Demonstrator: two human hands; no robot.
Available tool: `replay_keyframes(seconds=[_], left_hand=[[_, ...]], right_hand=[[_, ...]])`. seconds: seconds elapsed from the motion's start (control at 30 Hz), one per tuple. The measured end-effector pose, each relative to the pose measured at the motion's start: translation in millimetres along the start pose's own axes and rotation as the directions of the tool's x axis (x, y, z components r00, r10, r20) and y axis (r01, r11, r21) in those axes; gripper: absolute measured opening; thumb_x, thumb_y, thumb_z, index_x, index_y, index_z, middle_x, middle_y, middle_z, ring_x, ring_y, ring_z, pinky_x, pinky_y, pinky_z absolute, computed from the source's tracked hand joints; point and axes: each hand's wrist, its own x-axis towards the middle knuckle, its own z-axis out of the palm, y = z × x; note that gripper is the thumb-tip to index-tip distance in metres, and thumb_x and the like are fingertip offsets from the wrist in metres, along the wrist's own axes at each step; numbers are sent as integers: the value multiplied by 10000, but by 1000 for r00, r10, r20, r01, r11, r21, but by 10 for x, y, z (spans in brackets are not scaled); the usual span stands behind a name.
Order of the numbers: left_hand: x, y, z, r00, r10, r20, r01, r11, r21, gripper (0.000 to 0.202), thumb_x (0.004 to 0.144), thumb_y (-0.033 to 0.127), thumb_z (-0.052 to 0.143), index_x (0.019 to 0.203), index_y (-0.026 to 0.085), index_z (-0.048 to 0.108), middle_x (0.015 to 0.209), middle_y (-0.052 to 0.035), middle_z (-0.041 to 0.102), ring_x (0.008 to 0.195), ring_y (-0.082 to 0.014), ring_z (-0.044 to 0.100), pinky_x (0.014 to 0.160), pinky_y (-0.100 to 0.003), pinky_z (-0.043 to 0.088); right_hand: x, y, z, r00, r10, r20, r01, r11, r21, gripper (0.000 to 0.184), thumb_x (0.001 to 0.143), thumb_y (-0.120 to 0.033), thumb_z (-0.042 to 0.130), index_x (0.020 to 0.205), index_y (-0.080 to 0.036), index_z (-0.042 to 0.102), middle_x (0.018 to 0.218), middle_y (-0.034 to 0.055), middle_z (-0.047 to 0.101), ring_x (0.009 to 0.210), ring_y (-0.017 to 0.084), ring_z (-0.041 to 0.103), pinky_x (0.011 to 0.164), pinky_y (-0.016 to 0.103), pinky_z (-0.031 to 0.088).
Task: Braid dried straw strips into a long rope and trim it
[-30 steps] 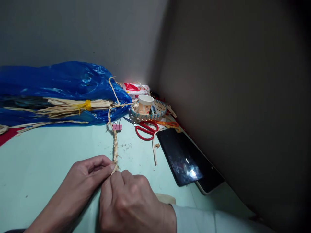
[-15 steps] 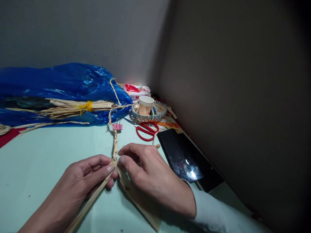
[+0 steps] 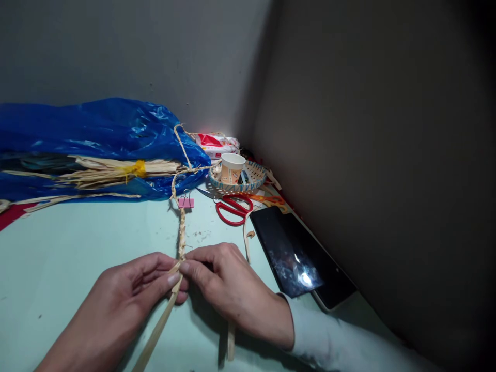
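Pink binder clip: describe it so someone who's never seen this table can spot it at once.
Find the big blue plastic bag at the back left. From its right end, follow the pale braid forward; the binder clip is at the braid, just in front of the bag. It is small, pink and wire-handled, unlike the larger red-handled scissors.

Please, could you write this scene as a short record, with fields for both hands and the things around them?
Left hand: pinches a pale strip below the braid
Right hand: pinches at the braid's lower end
Pink clip: at the braid; whether fastened to it, unclear
Basket: holds a paper cup
Red-handled scissors: in front of the basket
Blue bag: back left, a yellow-tied bundle against it
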Motion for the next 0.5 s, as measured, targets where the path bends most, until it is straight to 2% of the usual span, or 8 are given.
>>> replay_keyframes(seconds=[0.07, 0.2, 0.3, 0.4, 0.5], left_hand=[[-29, 8, 8, 999, 49, 17, -50, 996, 73, 269, 778, 526, 653, 702, 270, 695, 699, 9, 728, 750, -217, 665, 668, -257, 503], [-100, 12, -9, 989, 140, -40, -125, 956, 267, 321, 848, 554, 557, 677, 291, 627, 712, 25, 696, 869, -238, 653, 681, -265, 456], [-149, 9, -15, 972, 199, -122, -125, 887, 444, 323, 851, 573, 539, 707, 306, 647, 665, 36, 695, 700, -209, 643, 618, -272, 428], [-206, 3, 28, 928, 343, -146, -192, 776, 601, 267, 862, 506, 547, 723, 312, 666, 628, 45, 696, 581, -176, 602, 564, -271, 400], [-269, -27, 110, 837, 544, -58, -357, 624, 695, 321, 909, 395, 481, 630, 277, 587, 632, 27, 702, 560, -155, 614, 583, -273, 406]], right_hand=[[1, 12, 14, 1000, 22, -17, -21, 999, 34, 305, 924, -217, 513, 662, -142, 649, 570, -39, 529, 561, 77, 438, 545, 207, 309], [3, 34, 37, 998, 35, -46, -30, 994, 106, 307, 896, -243, 518, 642, -125, 643, 554, -43, 451, 561, 81, 376, 497, 206, 275], [-3, 48, 48, 998, 26, -63, -18, 994, 112, 300, 876, -233, 517, 619, -125, 626, 546, -41, 450, 561, 84, 380, 501, 211, 275], [-12, 59, 63, 997, 13, -76, -5, 995, 100, 304, 872, -228, 514, 600, -122, 600, 558, -37, 468, 564, 78, 384, 517, 218, 267], [-19, 71, 81, 996, 11, -88, -3, 995, 98, 321, 857, -206, 515, 544, -135, 507, 545, -51, 362, 561, 72, 321, 507, 230, 224]])
